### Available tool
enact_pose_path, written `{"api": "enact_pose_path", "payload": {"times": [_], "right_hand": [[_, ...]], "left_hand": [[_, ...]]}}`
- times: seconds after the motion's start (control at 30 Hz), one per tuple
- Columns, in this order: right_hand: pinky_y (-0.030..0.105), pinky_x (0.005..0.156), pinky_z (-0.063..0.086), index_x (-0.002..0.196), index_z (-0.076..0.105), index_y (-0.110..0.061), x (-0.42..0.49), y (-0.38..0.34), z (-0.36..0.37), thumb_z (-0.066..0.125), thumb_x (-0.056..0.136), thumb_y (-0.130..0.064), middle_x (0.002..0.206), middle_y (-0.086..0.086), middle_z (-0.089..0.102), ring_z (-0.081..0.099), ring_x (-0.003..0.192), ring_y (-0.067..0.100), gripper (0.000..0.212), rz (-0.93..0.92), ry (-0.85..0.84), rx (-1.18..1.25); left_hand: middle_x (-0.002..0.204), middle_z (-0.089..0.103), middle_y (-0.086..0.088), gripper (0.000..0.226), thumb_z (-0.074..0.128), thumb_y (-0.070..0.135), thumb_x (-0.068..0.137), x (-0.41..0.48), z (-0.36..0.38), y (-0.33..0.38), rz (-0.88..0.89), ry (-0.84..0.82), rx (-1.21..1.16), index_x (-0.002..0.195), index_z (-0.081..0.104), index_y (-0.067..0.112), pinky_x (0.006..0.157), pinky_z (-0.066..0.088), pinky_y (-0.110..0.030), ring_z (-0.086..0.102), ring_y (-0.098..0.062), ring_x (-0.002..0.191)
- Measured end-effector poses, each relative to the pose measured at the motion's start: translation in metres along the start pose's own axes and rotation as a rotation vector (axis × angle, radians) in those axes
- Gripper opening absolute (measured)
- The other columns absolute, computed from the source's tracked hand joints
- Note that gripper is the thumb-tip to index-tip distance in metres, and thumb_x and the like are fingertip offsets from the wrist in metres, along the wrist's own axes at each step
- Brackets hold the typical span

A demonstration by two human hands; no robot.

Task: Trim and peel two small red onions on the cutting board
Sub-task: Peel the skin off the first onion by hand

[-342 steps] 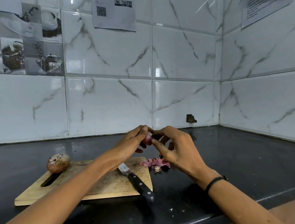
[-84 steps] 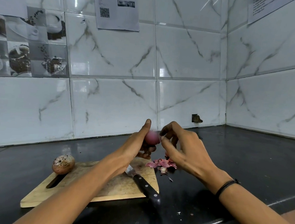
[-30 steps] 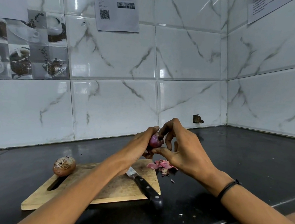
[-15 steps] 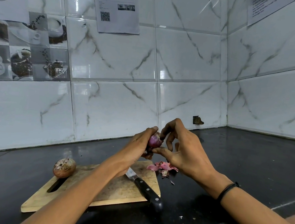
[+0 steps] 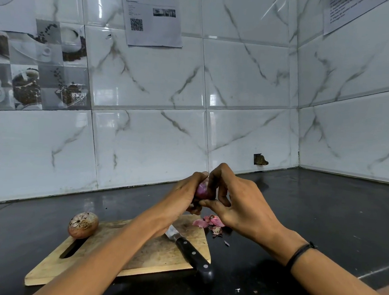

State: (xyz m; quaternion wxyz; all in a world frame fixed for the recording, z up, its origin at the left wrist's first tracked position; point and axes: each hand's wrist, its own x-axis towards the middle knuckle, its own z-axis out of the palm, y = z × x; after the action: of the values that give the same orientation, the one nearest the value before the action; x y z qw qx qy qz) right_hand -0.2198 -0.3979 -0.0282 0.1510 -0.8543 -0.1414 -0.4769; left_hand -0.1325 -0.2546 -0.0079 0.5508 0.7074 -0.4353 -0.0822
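A QR-code sheet (image 5: 153, 12) hangs on marbled wall tiles (image 5: 249, 76) above the black counter (image 5: 323, 217).

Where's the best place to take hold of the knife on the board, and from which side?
Grip the knife by its black handle, coming from above on the near right. The handle overhangs the cutting board's near corner, leaving room underneath, and the blade points away.

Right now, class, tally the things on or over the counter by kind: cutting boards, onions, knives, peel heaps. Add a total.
Cutting boards: 1, the cutting board
Onions: 2, the held onion gripped by the left hand and right hand, and the unpeeled onion on the board
Knives: 1, the knife
Peel heaps: 1, the peel heap
Total: 5
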Motion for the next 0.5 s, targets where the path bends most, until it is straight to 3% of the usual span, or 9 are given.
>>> {"api": "enact_pose_path", "payload": {"times": [0.17, 0.37, 0.5], "right_hand": [[0.046, 0.061, 0.052, 0.103, 0.034, -0.038, 0.0011, -0.0001, -0.0008, 0.085, 0.079, -0.034, 0.077, 0.002, 0.063, 0.056, 0.065, 0.017, 0.056, 0.065, 0.052, 0.049], [0.044, 0.063, 0.054, 0.108, 0.04, -0.031, 0.0014, -0.0022, -0.0022, 0.087, 0.077, -0.027, 0.09, -0.006, 0.064, 0.061, 0.071, 0.016, 0.056, 0.07, 0.058, 0.093], [0.038, 0.058, 0.051, 0.109, 0.038, -0.031, 0.0013, -0.0017, -0.0017, 0.086, 0.079, -0.024, 0.088, -0.004, 0.063, 0.059, 0.069, 0.017, 0.057, 0.046, 0.057, 0.068]], "left_hand": [[0.058, 0.054, 0.005, 0.037, 0.032, 0.045, 0.106, 0.0007, -0.0004, 0.0021, -0.023, -0.001, -0.045, 0.109, 0.061, 0.023, 0.064, 0.045, -0.024, 0.047, -0.01, 0.056], [0.09, 0.06, -0.01, 0.043, 0.032, 0.045, 0.105, 0.0027, -0.0016, 0.0003, -0.021, 0.003, -0.049, 0.114, 0.061, 0.015, 0.067, 0.046, -0.029, 0.047, -0.018, 0.071], [0.091, 0.059, -0.009, 0.043, 0.03, 0.044, 0.106, 0.0025, -0.0015, -0.0002, -0.015, 0.005, -0.031, 0.113, 0.061, 0.015, 0.067, 0.046, -0.03, 0.047, -0.019, 0.072]]}}
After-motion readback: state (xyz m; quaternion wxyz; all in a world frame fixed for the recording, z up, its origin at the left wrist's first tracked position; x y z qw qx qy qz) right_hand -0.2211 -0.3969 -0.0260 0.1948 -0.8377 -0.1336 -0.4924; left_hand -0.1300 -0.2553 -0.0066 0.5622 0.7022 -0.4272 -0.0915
